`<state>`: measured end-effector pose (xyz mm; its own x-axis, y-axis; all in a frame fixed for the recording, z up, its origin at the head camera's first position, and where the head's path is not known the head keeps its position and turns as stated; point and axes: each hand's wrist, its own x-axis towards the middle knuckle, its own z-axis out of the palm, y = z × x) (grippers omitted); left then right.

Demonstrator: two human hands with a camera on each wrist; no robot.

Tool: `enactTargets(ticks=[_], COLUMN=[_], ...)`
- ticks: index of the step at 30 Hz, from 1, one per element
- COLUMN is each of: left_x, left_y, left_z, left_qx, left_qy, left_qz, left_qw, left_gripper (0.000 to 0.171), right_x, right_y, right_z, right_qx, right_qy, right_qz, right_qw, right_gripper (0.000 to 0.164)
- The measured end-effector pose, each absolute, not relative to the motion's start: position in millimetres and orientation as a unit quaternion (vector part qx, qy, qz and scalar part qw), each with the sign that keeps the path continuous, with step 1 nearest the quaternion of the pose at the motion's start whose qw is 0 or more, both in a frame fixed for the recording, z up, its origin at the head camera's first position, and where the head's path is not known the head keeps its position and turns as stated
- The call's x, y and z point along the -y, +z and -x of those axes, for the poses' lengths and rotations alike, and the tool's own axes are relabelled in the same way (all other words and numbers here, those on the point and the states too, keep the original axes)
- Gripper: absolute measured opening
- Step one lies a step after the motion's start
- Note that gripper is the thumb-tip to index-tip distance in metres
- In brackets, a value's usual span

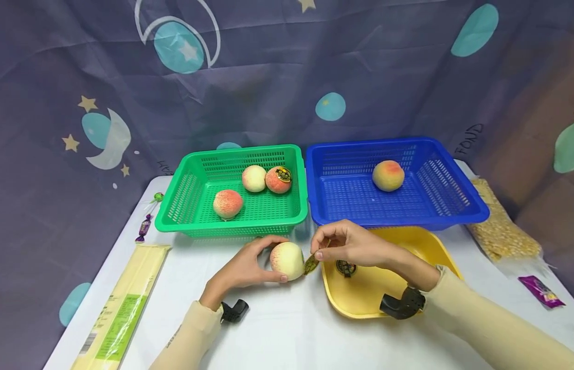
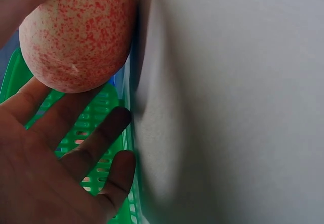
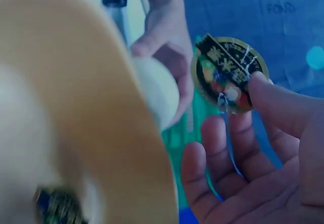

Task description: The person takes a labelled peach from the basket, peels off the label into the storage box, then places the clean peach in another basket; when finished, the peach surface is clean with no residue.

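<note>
My left hand (image 1: 240, 266) grips a pale peach (image 1: 288, 261) with red speckles, thumb and fingers on opposite sides of it, just above the white table. In the left wrist view the red-speckled side of the peach (image 2: 81, 37) shows, with the other fingers spread below it. Close by on the right, my right hand (image 1: 352, 244) pinches a round black-and-gold sticker (image 3: 228, 75) between thumb and fingers. In the head view this sticker (image 1: 311, 264) is seen almost edge-on beside the peach; whether they touch I cannot tell.
A yellow basin (image 1: 361, 303) holding another sticker (image 1: 346, 268) stands under the right hand. Behind are a green basket (image 1: 231, 227) with three peaches and a blue basket (image 1: 321, 210) with one peach (image 1: 388, 176). Long package (image 1: 125, 303) and candies lie left; grain bag (image 1: 506, 226) right.
</note>
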<state>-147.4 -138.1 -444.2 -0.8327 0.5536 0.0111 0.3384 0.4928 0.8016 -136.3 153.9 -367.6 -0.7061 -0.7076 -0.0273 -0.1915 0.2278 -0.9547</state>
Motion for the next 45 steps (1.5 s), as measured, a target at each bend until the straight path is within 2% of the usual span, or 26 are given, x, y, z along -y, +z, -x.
enactTargets(ticks=[5, 11, 20, 25, 37, 45], left_x=[141, 144, 144, 144, 142, 138], left_y=[-443, -441, -439, -439, -438, -438], left_z=[148, 150, 151, 152, 154, 155], left_qx=[-0.856, -0.853, -0.851, -0.849, -0.846, -0.847], left_qy=[0.426, 0.428, 0.431, 0.433, 0.434, 0.429], left_qz=[-0.261, -0.263, -0.261, -0.263, -0.266, -0.27], left_qw=[0.132, 0.14, 0.149, 0.153, 0.157, 0.162], left_gripper=[0.074, 0.074, 0.073, 0.073, 0.073, 0.073], right_x=[-176, -205, -240, -252, -264, -268], right_y=[-374, -382, -388, -390, -390, -389], right_z=[134, 134, 135, 136, 136, 132], right_qx=[-0.757, -0.791, -0.791, -0.796, -0.83, -0.84], right_qy=[-0.532, -0.501, -0.462, -0.449, -0.403, -0.392], right_qz=[0.299, 0.273, 0.29, 0.267, 0.246, 0.252], right_qw=[0.235, 0.22, 0.276, 0.305, 0.296, 0.279], right_gripper=[0.007, 0.018, 0.022, 0.031, 0.049, 0.052])
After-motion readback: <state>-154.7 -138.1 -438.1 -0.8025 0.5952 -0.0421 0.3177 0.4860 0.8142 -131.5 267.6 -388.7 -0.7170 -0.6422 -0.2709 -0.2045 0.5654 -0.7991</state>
